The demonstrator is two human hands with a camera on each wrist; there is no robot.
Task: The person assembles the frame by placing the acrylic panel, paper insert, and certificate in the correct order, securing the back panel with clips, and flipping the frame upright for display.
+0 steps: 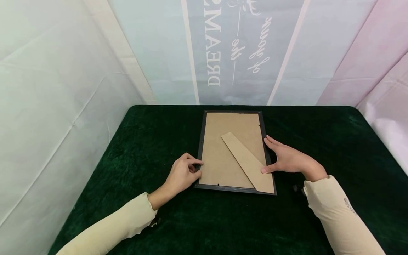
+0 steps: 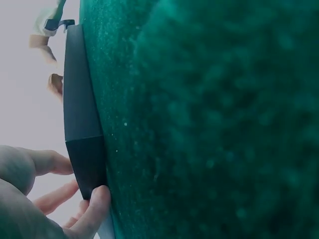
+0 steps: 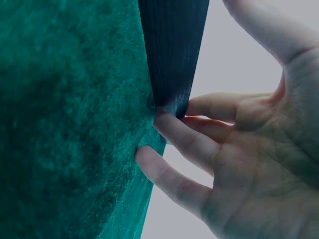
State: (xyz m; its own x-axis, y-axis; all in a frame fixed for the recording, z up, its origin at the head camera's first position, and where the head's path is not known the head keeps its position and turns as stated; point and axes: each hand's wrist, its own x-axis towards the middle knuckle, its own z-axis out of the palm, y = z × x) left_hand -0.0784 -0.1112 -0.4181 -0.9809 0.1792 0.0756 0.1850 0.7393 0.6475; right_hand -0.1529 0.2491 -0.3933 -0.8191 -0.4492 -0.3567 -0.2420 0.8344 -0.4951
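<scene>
A black-edged picture frame [image 1: 210, 166] lies face down on the green cloth, its tan backing board showing. A tan easel leg [image 1: 243, 159] lies slantwise across the backing, its wide end at the near right corner. My left hand [image 1: 181, 174] grips the frame's left side near the front corner; the left wrist view shows a fingertip low on the black edge [image 2: 82, 94], beside the cloth. My right hand [image 1: 291, 158] holds the right side, thumb on the easel leg and fingers along the outer edge. Those fingers [image 3: 184, 142] reach the bottom of the black edge in the right wrist view.
The dark green cloth [image 1: 153, 141] covers the table around the frame. Behind the table hangs a pale printed curtain [image 1: 165, 53] with lettering, and white fabric [image 1: 47, 106] hangs at the left.
</scene>
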